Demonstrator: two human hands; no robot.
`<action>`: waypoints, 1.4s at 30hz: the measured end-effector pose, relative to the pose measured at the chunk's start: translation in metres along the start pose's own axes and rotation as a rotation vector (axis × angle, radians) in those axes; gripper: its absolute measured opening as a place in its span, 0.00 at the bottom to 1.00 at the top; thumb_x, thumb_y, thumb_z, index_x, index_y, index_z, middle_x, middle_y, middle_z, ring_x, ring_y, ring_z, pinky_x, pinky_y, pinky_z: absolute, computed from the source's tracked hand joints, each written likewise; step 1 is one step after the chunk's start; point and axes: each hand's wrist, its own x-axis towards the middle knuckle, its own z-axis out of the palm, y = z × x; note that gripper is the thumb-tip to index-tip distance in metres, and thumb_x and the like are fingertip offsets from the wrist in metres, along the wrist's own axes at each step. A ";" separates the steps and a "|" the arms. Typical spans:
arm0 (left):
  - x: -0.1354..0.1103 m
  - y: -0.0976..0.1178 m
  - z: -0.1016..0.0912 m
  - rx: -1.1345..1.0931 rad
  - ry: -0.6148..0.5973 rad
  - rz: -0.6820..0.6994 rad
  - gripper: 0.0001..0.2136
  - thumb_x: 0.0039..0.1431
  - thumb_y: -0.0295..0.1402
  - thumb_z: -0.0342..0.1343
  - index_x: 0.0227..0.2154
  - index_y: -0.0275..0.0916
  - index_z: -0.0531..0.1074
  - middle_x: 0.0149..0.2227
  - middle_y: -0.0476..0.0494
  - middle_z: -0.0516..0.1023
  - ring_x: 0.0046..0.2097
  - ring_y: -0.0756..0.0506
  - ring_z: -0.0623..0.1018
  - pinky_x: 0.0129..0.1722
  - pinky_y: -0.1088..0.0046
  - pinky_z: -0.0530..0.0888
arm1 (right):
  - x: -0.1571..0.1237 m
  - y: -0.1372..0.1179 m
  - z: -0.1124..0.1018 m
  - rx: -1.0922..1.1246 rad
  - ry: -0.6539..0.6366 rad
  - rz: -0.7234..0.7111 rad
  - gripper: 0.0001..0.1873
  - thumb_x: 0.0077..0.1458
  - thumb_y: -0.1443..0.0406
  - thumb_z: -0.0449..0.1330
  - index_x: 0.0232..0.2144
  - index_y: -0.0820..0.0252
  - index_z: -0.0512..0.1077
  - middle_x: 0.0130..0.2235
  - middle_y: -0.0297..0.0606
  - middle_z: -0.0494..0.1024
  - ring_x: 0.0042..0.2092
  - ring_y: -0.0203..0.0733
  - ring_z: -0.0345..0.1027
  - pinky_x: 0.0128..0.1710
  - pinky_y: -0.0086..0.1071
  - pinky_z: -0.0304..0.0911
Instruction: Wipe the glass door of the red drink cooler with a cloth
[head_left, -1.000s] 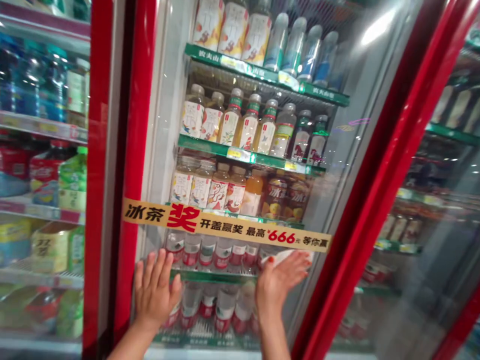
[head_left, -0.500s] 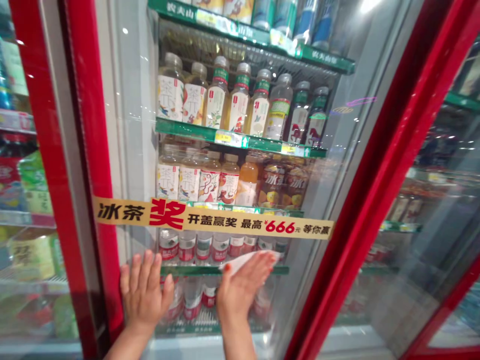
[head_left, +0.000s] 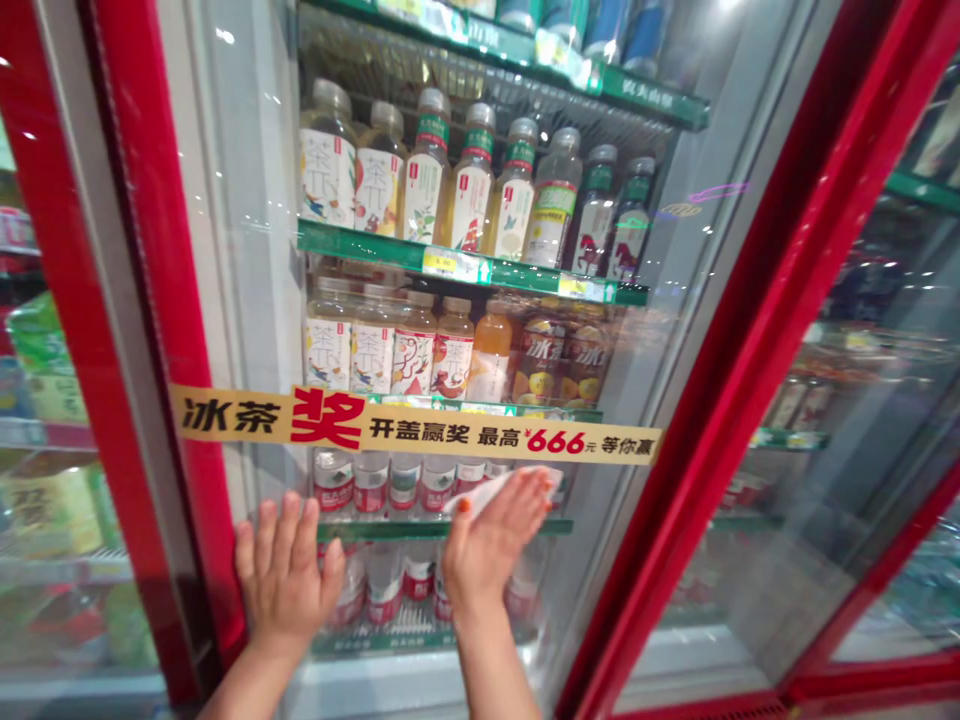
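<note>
My left hand [head_left: 288, 575] lies flat with its fingers spread at the lower left of the glass door [head_left: 259, 240], close to the red frame. It holds nothing. To its right, my right hand [head_left: 496, 540] presses a white tissue [head_left: 491, 490] against the same glass, palm turned to the pane and fingers stretched over it. Most of the tissue is hidden under the fingers; its edges show by the thumb and past the fingertips. Just above both hands runs a yellow sticker strip [head_left: 420, 440] with black and red lettering.
Behind the glass, bottled drinks [head_left: 472, 185] stand on several shelves with green edge strips [head_left: 375, 243]. Red door frames slant up on the left [head_left: 154, 250] and right [head_left: 757, 330]. Neighbouring cooler sections with more drinks show at both sides.
My right hand, with the tissue, has moved up slightly towards the yellow strip. The left hand stays on the glass. The whole view has shifted a little.
</note>
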 end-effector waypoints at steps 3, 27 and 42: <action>0.000 0.000 0.000 -0.001 -0.004 -0.002 0.41 0.68 0.31 0.59 0.79 0.41 0.48 0.81 0.40 0.49 0.82 0.38 0.48 0.82 0.48 0.46 | -0.030 -0.033 0.007 -0.047 -0.067 -0.362 0.44 0.68 0.42 0.51 0.79 0.49 0.54 0.78 0.39 0.57 0.81 0.61 0.38 0.77 0.65 0.55; 0.009 0.012 -0.004 -0.108 0.045 -0.072 0.36 0.72 0.35 0.57 0.78 0.44 0.51 0.80 0.43 0.52 0.82 0.43 0.50 0.82 0.53 0.45 | 0.103 0.047 -0.058 0.011 0.105 -0.166 0.43 0.76 0.51 0.47 0.81 0.56 0.32 0.82 0.51 0.41 0.82 0.57 0.33 0.80 0.59 0.46; 0.011 0.003 -0.003 -0.008 0.055 0.037 0.39 0.68 0.29 0.59 0.78 0.37 0.50 0.81 0.39 0.50 0.82 0.40 0.48 0.82 0.52 0.46 | 0.078 -0.025 -0.056 0.095 0.026 -0.770 0.36 0.71 0.47 0.55 0.76 0.39 0.58 0.78 0.14 0.54 0.81 0.27 0.33 0.79 0.28 0.44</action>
